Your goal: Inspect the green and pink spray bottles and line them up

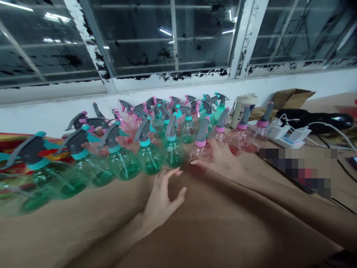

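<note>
My right hand [224,160] is at a pink spray bottle [197,152] with a grey trigger head and pink collar. Its thumb lies across the bottle's lower front and the fingers reach round its right side, partly hidden. My left hand [163,193] is raised above the table, thumb and fingers apart, holding nothing. Just beyond its fingertips stand a green spray bottle [150,160] and another green spray bottle [173,152], both with turquoise collars. Two more pink bottles, one of them a pink spray bottle [238,139], stand right of my right hand.
Several more green and pink spray bottles crowd the table [117,223] towards the wall. At right are a pale canister [244,106], an open cardboard box [292,98], a power strip [287,137] with chargers and cables, and a flat pixelated item [301,167]. Windows line the back.
</note>
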### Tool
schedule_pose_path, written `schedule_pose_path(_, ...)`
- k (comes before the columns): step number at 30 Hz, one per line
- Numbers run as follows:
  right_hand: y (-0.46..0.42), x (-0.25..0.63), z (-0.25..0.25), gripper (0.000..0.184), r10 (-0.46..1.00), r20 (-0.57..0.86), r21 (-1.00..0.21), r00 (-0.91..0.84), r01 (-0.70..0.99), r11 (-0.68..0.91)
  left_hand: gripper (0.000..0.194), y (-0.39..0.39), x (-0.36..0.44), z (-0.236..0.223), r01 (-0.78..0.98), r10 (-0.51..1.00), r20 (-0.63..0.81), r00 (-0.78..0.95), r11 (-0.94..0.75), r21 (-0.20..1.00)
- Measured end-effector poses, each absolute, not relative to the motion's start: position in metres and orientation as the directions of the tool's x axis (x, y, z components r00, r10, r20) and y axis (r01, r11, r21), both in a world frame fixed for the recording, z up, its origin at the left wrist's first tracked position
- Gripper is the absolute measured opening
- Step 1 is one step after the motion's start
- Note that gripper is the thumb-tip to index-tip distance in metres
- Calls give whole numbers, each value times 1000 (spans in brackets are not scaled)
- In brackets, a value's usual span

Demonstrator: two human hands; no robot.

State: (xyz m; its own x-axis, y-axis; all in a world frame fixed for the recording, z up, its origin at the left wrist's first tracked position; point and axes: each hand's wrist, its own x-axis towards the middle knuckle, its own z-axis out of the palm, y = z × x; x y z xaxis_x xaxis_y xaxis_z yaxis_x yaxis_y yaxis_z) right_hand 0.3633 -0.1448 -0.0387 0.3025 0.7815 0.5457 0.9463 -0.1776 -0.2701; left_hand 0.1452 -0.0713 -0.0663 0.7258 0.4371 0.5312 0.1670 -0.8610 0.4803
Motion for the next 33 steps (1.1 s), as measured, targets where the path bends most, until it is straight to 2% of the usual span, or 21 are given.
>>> schedule_pose_path(4,-126,375,-39,64,760,559,-236,331,942,-237,40,-72,145,-68,161,398,527,751,-884,439)
schedule_pose_path(12,-111,378,-36,65,758,553,-229,346,938,-261,41,-69,144,-75,123,272,545,793,-948,295)
schedule_pose_path(20,-120,371,-36,75,744,581,-236,330,943,-234,38,-68,142,-76,163,302,519,799,-941,298)
schedule_pose_path(22,-132,374,-33,69,731,600,-246,325,944,-218,38,-68,141,-76,164,304,513,803,-940,300)
schedule_pose_path(24,-147,384,-29,54,711,605,-285,357,932,-225,37,-67,140,-76,163,307,511,803,-937,308)
schedule_pose_path(27,-165,405,-23,41,669,564,-361,485,873,-329,35,-66,141,-76,181,323,500,804,-932,313)
schedule_pose_path(33,-164,427,-19,49,601,544,-374,586,810,-452,36,-64,141,-76,204,346,485,804,-925,322)
